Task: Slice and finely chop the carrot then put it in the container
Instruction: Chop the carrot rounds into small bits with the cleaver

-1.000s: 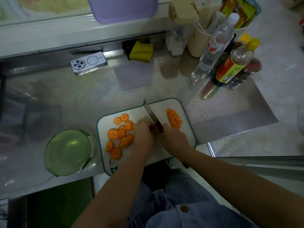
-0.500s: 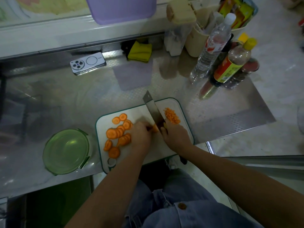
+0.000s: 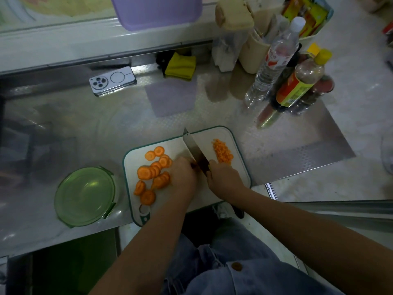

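Observation:
A white cutting board (image 3: pixel 240 167) with a green rim lies on the steel counter. Several round carrot slices (image 3: pixel 152 173) cover its left half. A small heap of finely chopped carrot (image 3: pixel 222 151) sits at its right. My right hand (image 3: pixel 223 179) grips the handle of a cleaver (image 3: pixel 194 149), whose blade rests down on the board between the two piles. My left hand (image 3: pixel 184 174) has curled fingers pressed against the blade's left side; the piece of carrot under them is hidden. A round green container (image 3: pixel 85 195) stands left of the board.
A phone (image 3: pixel 112 80) lies at the counter's back. A yellow cloth (image 3: pixel 180 66) sits beside it. A water bottle (image 3: pixel 274 62), a sauce bottle (image 3: pixel 299 84) and a beige holder (image 3: pixel 255 50) crowd the back right. A purple tub (image 3: pixel 157 11) hangs above.
The cleaver rose off the board half a second ago and has come down again beside my left hand's fingers. Both hands stay at the same spot on the board.

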The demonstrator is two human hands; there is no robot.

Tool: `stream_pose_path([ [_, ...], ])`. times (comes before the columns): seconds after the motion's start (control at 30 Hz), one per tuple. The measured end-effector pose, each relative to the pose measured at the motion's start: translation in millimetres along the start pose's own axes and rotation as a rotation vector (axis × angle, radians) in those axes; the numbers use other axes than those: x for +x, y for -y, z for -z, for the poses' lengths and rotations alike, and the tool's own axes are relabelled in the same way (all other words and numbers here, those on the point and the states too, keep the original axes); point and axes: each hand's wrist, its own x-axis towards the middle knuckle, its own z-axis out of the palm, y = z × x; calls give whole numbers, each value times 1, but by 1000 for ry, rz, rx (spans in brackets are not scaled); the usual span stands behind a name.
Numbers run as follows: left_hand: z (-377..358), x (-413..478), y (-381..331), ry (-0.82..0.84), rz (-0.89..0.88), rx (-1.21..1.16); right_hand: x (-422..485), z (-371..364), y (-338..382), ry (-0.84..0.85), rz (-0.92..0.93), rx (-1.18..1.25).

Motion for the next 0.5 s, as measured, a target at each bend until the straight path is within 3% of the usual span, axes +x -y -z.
stream_pose_path([
  [0.27,-2,-1,6,-48,-2,37,9,-12,3,-30,-18,-19],
  [0.5,3,-6,6,-51,-94,-82,9,-1,-4,-106,18,52],
])
